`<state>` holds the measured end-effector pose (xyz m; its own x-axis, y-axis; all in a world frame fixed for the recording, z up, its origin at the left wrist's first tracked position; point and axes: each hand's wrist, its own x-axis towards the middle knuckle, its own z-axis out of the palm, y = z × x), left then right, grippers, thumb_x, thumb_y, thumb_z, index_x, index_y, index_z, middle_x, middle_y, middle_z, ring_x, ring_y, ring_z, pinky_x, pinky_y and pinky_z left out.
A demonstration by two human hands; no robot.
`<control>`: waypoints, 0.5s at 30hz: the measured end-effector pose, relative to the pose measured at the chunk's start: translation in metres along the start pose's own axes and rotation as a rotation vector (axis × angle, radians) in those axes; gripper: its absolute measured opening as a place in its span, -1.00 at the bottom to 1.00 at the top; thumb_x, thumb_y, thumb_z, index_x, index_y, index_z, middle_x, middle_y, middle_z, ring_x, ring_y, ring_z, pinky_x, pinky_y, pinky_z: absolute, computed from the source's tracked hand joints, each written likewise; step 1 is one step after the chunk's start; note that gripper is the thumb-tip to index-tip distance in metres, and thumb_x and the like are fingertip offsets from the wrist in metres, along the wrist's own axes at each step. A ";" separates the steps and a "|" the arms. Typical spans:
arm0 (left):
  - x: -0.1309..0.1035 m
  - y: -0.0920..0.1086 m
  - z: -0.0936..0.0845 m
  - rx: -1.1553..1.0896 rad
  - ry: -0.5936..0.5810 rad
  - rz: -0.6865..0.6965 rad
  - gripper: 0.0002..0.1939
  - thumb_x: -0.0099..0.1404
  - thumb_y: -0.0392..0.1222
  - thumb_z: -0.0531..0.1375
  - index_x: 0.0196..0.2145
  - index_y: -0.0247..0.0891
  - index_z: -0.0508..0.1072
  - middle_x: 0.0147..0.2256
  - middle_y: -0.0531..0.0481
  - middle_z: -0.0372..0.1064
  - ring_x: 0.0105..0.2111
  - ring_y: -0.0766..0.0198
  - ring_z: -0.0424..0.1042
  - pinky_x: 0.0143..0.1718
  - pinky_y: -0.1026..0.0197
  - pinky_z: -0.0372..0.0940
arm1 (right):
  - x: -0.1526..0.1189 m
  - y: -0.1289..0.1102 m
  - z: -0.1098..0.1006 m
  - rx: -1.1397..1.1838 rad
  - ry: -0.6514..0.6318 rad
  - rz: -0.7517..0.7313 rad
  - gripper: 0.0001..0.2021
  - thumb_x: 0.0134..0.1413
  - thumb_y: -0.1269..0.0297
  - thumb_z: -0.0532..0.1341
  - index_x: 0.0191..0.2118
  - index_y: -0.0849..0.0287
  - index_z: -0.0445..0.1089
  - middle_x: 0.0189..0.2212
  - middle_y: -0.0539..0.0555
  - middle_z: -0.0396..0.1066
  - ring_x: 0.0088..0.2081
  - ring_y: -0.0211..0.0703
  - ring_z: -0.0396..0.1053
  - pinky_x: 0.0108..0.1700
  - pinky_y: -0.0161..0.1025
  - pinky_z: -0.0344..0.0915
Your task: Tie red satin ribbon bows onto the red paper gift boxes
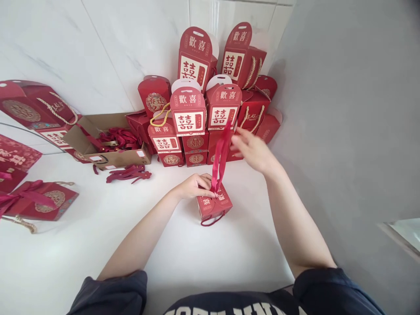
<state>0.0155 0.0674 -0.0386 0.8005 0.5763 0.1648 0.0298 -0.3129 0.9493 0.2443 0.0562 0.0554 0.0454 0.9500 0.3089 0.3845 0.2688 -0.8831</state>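
Note:
A small red gift box (215,208) with white characters sits on the white tabletop, a dark red cord loop hanging at its front. My left hand (197,186) is closed at the top of this box, pinching the base of a red ribbon. The ribbon (221,159) rises from the box top in long loose strands. Beside its upper end is my right hand (251,148), raised and blurred, with its fingers partly spread; whether they touch the ribbon is hard to tell.
Stacked red boxes (196,142) stand against the tiled wall. A cardboard box (123,158) of red ribbons is left of them, with loose ribbons (127,174) in front. More red boxes (65,197) lie at far left. A grey surface (344,131) rises at right.

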 end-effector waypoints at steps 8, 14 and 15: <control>0.000 0.000 -0.001 -0.036 -0.024 -0.055 -0.84 0.06 -0.09 0.40 -0.52 -0.24 0.63 -0.44 -0.13 0.53 -0.05 0.12 0.35 0.03 0.09 0.21 | -0.078 0.049 0.008 -0.176 -0.398 0.196 -0.67 0.22 -0.01 0.09 -0.19 0.00 0.56 -0.18 0.10 0.46 -0.13 -0.03 0.41 0.00 -0.04 0.28; 0.000 -0.003 -0.003 -0.019 -0.036 -0.045 -0.86 0.07 -0.11 0.39 -0.46 -0.23 0.64 -0.44 -0.13 0.54 -0.07 0.14 0.36 0.07 0.09 0.19 | -0.099 0.063 0.027 0.078 -0.363 0.097 -0.77 0.17 0.06 0.21 -0.16 -0.05 0.57 0.10 0.10 0.30 0.21 -0.01 0.19 0.24 -0.02 0.11; 0.000 -0.003 -0.003 -0.023 -0.034 -0.045 -0.86 0.07 -0.11 0.39 -0.44 -0.23 0.65 -0.43 -0.13 0.54 -0.06 0.14 0.36 0.07 0.09 0.20 | -0.102 0.064 0.030 0.076 -0.346 0.066 -0.76 0.18 0.07 0.20 -0.11 -0.06 0.55 0.17 0.09 0.25 0.26 0.00 0.11 0.29 0.00 0.04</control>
<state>0.0136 0.0702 -0.0412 0.8186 0.5630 0.1133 0.0522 -0.2695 0.9616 0.2365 -0.0186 -0.0433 -0.2517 0.9599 0.1239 0.3212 0.2036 -0.9249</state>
